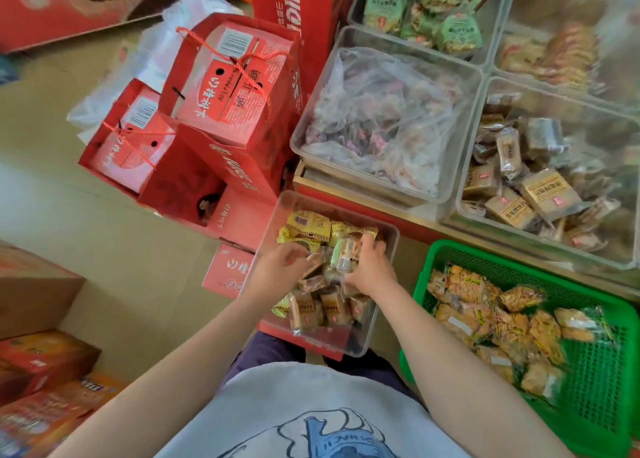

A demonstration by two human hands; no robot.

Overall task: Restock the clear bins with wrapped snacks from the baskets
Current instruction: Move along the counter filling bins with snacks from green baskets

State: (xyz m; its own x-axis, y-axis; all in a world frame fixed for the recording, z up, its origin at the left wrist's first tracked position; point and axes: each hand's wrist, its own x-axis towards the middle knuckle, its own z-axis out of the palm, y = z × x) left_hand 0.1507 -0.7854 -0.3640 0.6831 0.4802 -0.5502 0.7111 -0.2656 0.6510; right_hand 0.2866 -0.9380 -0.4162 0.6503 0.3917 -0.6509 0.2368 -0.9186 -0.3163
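A clear bin (388,249) stands in front of my knees, part filled with yellow and brown wrapped snacks (311,310). Both hands are inside it. My left hand (277,267) has its fingers curled round a small brown wrapped snack at the bin's left side. My right hand (372,267) grips a bunch of wrapped snacks (341,255) in the middle of the bin. A green basket (588,405) to the right holds a pile of orange-yellow wrapped snacks (491,319).
Several clear bins sit on a raised shelf behind: one with a crumpled plastic bag (381,118), one with brown packets (540,194), one with green packets (433,17). Red gift boxes (221,111) crowd the floor at left. Cardboard cartons (38,346) stand at lower left.
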